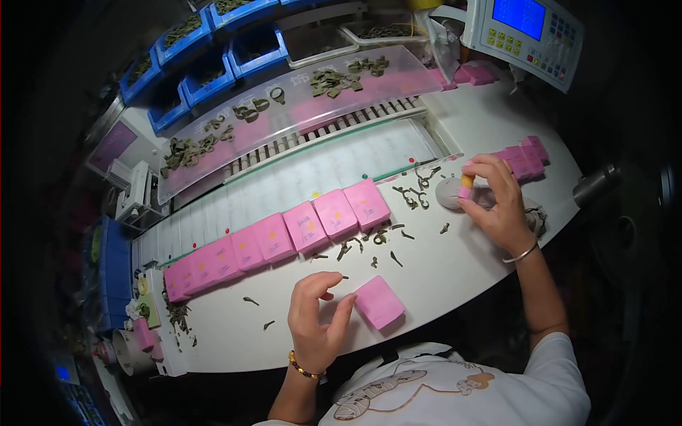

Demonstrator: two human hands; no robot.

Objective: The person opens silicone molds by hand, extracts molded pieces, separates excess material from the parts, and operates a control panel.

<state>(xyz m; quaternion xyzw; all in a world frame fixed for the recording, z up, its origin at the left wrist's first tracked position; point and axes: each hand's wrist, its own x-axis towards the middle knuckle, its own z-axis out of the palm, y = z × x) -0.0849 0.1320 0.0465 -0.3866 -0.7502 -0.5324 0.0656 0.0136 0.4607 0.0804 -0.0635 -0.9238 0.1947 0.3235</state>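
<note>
My right hand (499, 199) is raised at the right of the table, pinching a small yellow and pink cylinder (467, 183) between thumb and fingertips. Behind and below it is a grey rounded bundle (447, 193). My left hand (318, 312) has its thumb and forefinger apart and is close to the left edge of a blank pink paper pad (380, 303); whether the thumb touches it I cannot tell. Beyond, a slanted row of pink pads (275, 236) bears blue marks and yellow spots. Several small dark green hook-like pieces (348, 250) lie scattered near the row.
A clear plastic sheet (405, 71) holds heaps of green pieces above a roller conveyor (284, 145). Blue bins (256, 53) line the back left. A keypad display (529, 35) stands at the back right. More pink pads (526, 160) sit at the right edge.
</note>
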